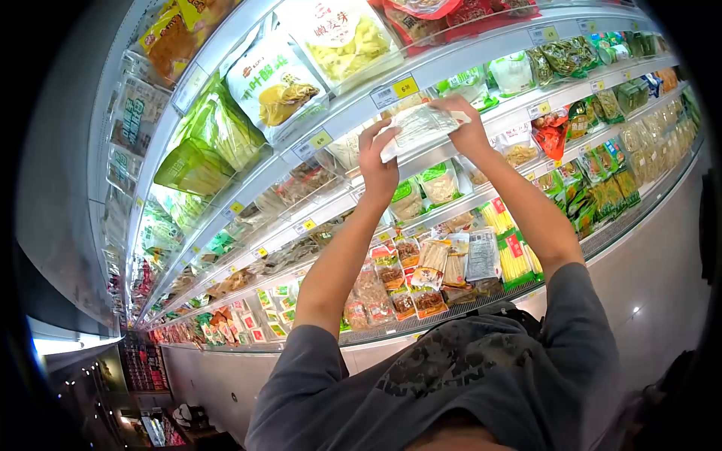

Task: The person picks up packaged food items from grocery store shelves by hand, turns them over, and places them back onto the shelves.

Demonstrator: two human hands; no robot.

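A white plastic food package [423,128] is held between my two hands in front of the second shelf of a refrigerated display. My left hand [378,159] closes on its left end, thumb and fingers on the wrapping. At the other end, my right hand [465,126] grips the package, its fingers over the top edge. What is inside the package cannot be made out. Just above the hands, a yellow price tag [404,87] sits on the upper shelf's edge. Bags with green labels [438,183] stand on the shelf below.
Bagged vegetables [272,84] fill the top shelf on the left. Yellow stick-shaped packs [514,255] and sealed bags [368,293] lie on the lowest shelf. Shelf edges project toward me at several heights. The pale floor [654,301] extends to the right.
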